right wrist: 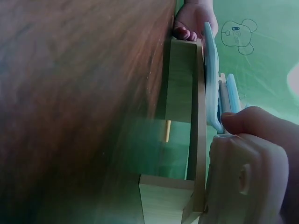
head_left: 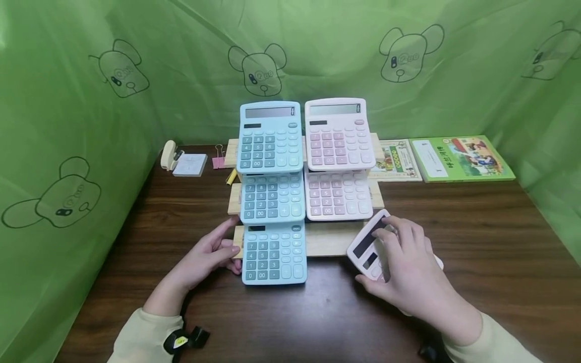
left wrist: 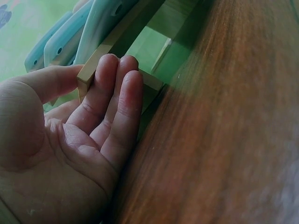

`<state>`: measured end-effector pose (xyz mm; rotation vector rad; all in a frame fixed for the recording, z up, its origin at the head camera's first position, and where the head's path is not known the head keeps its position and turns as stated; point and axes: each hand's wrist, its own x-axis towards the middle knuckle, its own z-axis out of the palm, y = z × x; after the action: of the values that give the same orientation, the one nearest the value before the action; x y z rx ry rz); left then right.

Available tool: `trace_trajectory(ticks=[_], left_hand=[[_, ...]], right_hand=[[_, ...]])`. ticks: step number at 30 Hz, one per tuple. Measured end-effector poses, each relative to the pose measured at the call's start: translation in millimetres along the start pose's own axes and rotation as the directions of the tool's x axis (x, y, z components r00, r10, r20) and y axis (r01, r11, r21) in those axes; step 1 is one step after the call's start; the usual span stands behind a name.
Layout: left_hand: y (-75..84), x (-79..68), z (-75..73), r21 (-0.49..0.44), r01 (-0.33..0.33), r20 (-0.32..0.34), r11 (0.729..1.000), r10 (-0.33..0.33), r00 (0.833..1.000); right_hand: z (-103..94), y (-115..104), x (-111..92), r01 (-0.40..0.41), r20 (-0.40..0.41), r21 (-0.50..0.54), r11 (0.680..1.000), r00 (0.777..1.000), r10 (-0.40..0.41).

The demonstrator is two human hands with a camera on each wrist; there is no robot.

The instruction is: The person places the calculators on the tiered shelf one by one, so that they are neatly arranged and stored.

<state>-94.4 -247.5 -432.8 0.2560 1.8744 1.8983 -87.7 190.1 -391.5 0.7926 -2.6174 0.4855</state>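
Note:
A stepped wooden stand (head_left: pixel 329 239) carries three blue calculators in a column, the lowest blue calculator (head_left: pixel 274 257) resting on the front step. Two pale pink calculators, with the upper pink calculator (head_left: pixel 339 133) at the top, fill the steps beside them. At the front step's left end, my left hand (head_left: pixel 206 257) pinches the board; in the left wrist view the thumb is on one side of the board end (left wrist: pixel 86 79) and the fingers on the other. My right hand (head_left: pixel 410 264) grips another pale pink calculator (head_left: pixel 368 243), tilted, by the step's right end. Its lower keys are hidden beneath the hand.
Behind the stand at right lie a green picture book (head_left: pixel 467 159) and a cream printed booklet (head_left: pixel 396 160). A pad of notes (head_left: pixel 189 165), a small white device (head_left: pixel 168 155) and a pink binder clip (head_left: pixel 219 160) are at back left. Green fabric walls enclose the dark wooden table (head_left: pixel 454 217).

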Motion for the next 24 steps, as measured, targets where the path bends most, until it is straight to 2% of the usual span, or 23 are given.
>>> trace_trajectory(ticks=[7,15,24], left_hand=[[-0.2,-0.2,0.1,0.001,0.013,-0.008,1.0,-0.013,1.0],[-0.5,0.2,0.0,0.002,0.009,-0.003,1.0,-0.009,1.0],[-0.8,0.2,-0.1,0.0,0.003,-0.004,1.0,-0.003,1.0]], right_hand=[[2.3,-4.4,-0.4,0.02,0.007,0.016,1.0,1.0,-0.02],[-0.3,-12.8,-3.7,0.015,0.074,0.027,1.0,0.997,-0.017],[1.0,-20.0,-4.6,0.089,0.089,0.047,0.995,0.992,-0.093]])
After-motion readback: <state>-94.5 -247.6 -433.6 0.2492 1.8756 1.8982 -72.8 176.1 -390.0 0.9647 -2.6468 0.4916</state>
